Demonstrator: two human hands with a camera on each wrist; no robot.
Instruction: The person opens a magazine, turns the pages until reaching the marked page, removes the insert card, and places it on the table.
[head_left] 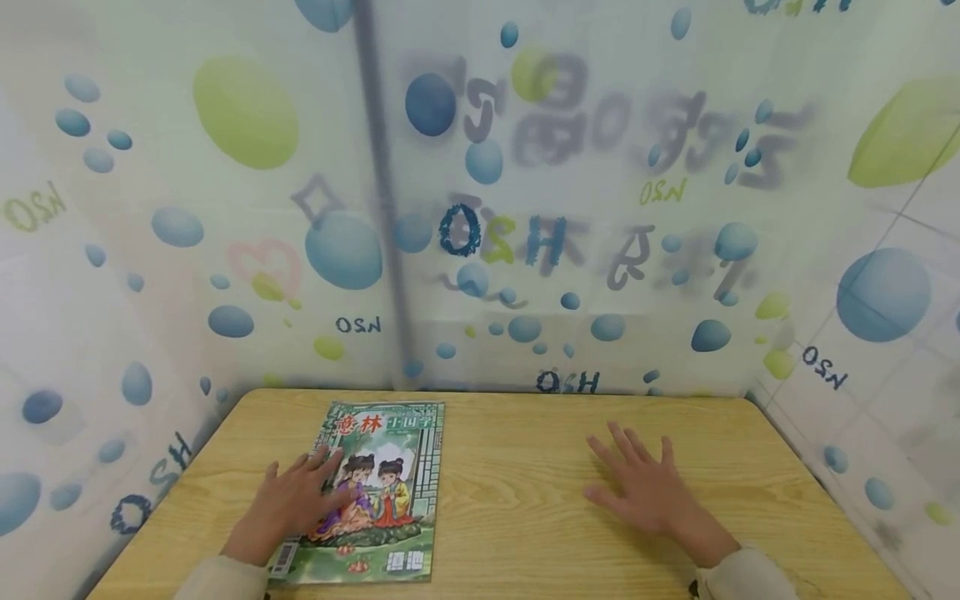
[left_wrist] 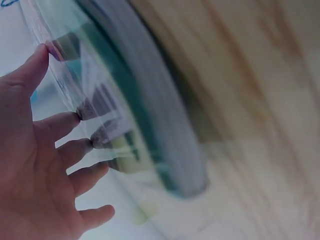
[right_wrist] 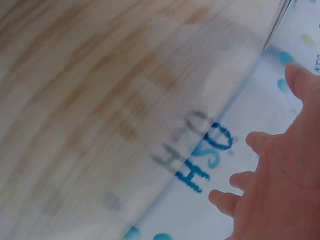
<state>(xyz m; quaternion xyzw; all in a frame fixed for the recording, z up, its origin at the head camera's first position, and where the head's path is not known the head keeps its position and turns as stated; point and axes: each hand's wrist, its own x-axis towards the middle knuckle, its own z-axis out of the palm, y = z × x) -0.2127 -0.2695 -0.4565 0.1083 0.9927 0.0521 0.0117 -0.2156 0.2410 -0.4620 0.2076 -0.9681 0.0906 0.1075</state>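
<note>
A magazine (head_left: 408,433) with a green illustrated cover of two cartoon children lies on the left half of the wooden table. My left hand (head_left: 296,496) is spread over its left side, the thumb reaching across the cover. In the left wrist view, fingertips of the left hand (left_wrist: 55,155) meet the glossy cover of the magazine (left_wrist: 155,120), whose page edges face the camera. On the right, my right hand (head_left: 645,492) is spread with fingers apart over the table and holds nothing. The right wrist view shows the right hand (right_wrist: 280,170) with straight, parted fingers.
The wooden table (head_left: 517,467) has rounded back corners and a shiny top. Curtains (head_left: 480,350) printed with blue and green drops and mirrored lettering hang behind it and along both sides, close to its edges.
</note>
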